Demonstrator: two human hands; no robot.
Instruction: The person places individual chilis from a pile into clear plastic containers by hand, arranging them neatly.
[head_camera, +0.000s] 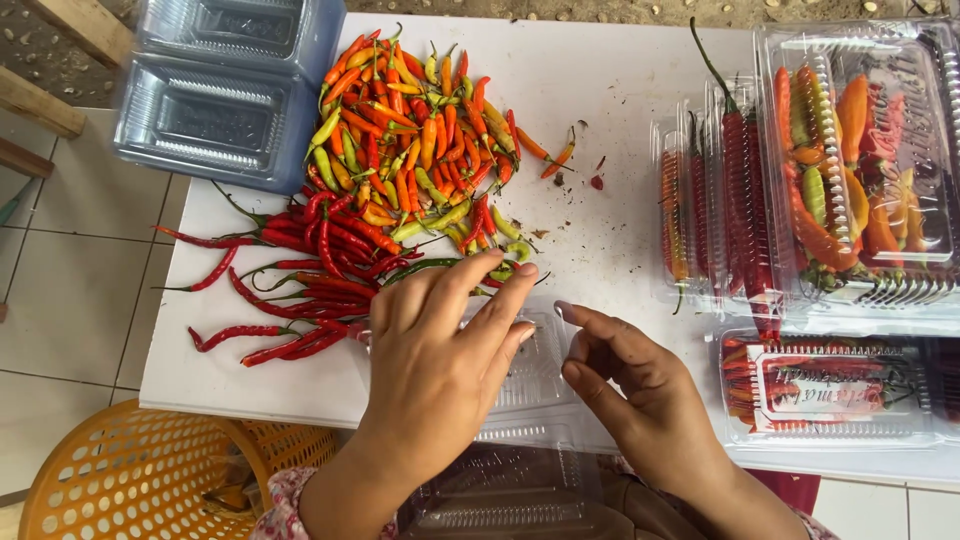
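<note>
fingers (500, 300) of two hands spread over one open clear container (535, 375) beside chillies (400, 150).

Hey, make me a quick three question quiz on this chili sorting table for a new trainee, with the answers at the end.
1. True or false: the left hand rests over an open clear plastic container at the table's near edge.
2. Which lies nearer the stack of empty clear trays: A) the pile of small mixed orange, green and red chilies, or B) the filled, closed packs?
3. What colour is the basket on the floor beside the white table?

Key
1. True; the right hand is beside it, holding nothing.
2. A; the long red chilies lie just in front of that pile.
3. Orange.
</note>
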